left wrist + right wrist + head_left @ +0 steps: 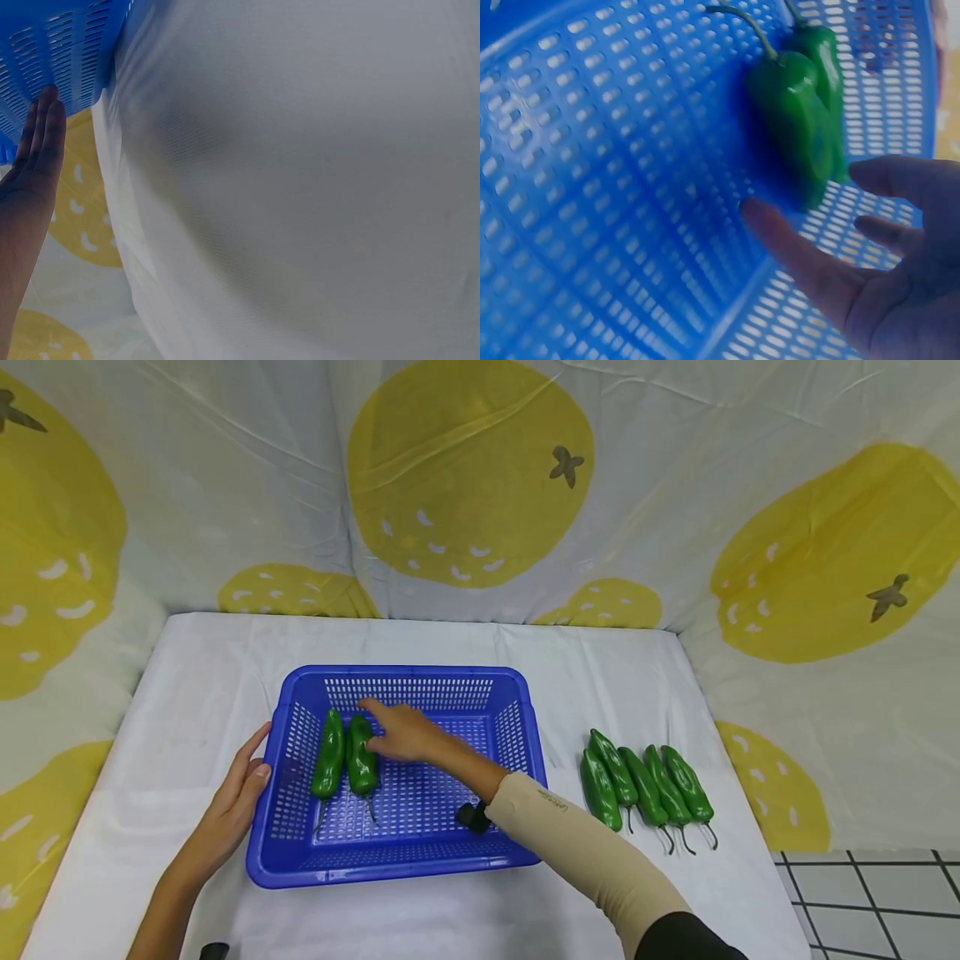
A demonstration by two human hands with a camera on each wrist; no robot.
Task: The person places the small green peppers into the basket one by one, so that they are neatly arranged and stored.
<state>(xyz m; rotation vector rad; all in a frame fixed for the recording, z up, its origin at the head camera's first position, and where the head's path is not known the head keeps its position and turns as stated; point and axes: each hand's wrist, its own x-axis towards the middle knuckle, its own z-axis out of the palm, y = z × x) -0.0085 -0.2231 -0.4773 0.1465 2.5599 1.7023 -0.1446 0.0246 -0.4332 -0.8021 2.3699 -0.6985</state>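
Observation:
A blue plastic basket (405,671) with slotted walls sits on the white cloth. Two green peppers (327,756) lie side by side in its left part, stems toward the near side. My right hand (405,735) is inside the basket, just right of the second pepper (362,768). In the right wrist view, that hand (885,292) has its thumb and fingers spread, with nothing held between them. Against the basket's left outer wall rests my left hand (236,802); the left wrist view shows its fingers (52,135) straight along the wall.
Several more green peppers (648,785) lie in a row on the white cloth (592,893), right of the basket. A curtain with yellow fruit prints (472,477) hangs behind and at both sides. Tiled floor (862,906) shows at lower right.

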